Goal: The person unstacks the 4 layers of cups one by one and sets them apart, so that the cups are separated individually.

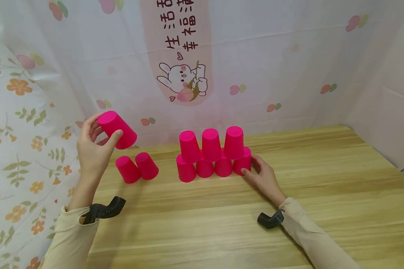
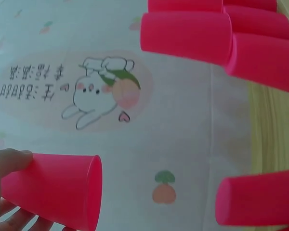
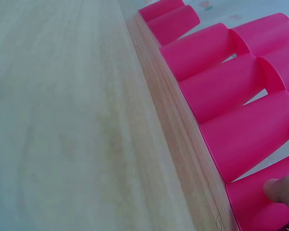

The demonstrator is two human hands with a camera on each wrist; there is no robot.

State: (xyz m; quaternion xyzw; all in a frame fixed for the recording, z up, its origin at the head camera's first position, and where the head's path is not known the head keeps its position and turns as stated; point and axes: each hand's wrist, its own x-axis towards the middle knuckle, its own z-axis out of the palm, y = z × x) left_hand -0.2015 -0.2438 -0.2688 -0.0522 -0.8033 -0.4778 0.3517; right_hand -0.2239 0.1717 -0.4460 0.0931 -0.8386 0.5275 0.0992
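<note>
My left hand [image 1: 95, 149] holds a bright pink cup [image 1: 118, 130] in the air, mouth down and tilted, with the thumb on its near side and the fingers round the other. Below it two pink cups [image 1: 147, 166] stand upside down side by side. In the middle, a bottom row of several upturned cups [image 1: 204, 168] bears a second row of three cups [image 1: 211, 145]. My right hand [image 1: 262, 175] grips the rightmost bottom cup [image 1: 242, 164], thumb in front and fingers at its right side, partly hidden. The right wrist view shows that thumb [image 3: 284, 190] on the cup.
The wooden table [image 1: 202, 216] runs up to a printed white curtain [image 1: 272, 67] behind the cups. Another flowered curtain [image 1: 20, 149] hangs at the left. A black curved wrist mount [image 1: 104, 211] sits on the left sleeve, another mount [image 1: 271, 219] on the right.
</note>
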